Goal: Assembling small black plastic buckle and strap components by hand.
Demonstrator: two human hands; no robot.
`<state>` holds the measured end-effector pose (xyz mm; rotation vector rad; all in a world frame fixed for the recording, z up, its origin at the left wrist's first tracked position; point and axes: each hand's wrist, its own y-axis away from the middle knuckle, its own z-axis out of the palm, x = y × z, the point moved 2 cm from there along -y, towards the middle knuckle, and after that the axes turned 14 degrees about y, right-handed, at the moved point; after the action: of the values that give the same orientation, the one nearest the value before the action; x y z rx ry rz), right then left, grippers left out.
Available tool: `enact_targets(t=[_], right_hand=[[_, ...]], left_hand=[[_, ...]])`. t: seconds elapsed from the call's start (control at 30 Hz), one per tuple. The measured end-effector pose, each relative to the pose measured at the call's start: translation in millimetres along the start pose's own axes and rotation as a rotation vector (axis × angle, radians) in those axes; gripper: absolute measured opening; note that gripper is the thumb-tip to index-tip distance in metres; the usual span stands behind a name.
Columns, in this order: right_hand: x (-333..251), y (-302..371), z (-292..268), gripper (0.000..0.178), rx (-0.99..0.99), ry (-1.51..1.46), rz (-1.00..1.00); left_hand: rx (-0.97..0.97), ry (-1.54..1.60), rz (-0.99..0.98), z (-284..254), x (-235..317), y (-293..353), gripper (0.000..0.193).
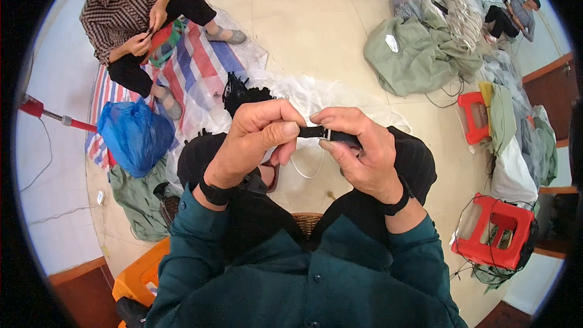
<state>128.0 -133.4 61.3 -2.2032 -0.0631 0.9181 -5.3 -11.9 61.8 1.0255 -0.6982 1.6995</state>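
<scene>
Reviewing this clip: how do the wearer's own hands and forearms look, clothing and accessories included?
The left hand and right hand are both ungloved. A black left wristband and a black right wristband circle the wrists; a dark, boxy piece shows beside the left one. The dark teal left sleeve and matching right sleeve end short of the wrists.

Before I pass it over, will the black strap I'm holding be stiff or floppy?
The black strap looks narrow and flat, so probably light and flexible. It may sag if released, since your left hand and right hand both pinch it. The shiny crosspiece may be stiffer.
</scene>
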Motion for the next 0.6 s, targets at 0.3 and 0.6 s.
enact_targets(t=[0.3,0.6], right_hand=[[-36.4,-22.1,-12.9,0.032,0.053,-0.008,-0.194],[-66.4,-25.7,-15.5,0.025,0.002,-0.336,-0.034]], left_hand=[[0.045,-0.269,0.299,28.0,35.7,28.0,0.018],[0.020,-0.156,0.279,47.2,55.5,56.7,0.020]])
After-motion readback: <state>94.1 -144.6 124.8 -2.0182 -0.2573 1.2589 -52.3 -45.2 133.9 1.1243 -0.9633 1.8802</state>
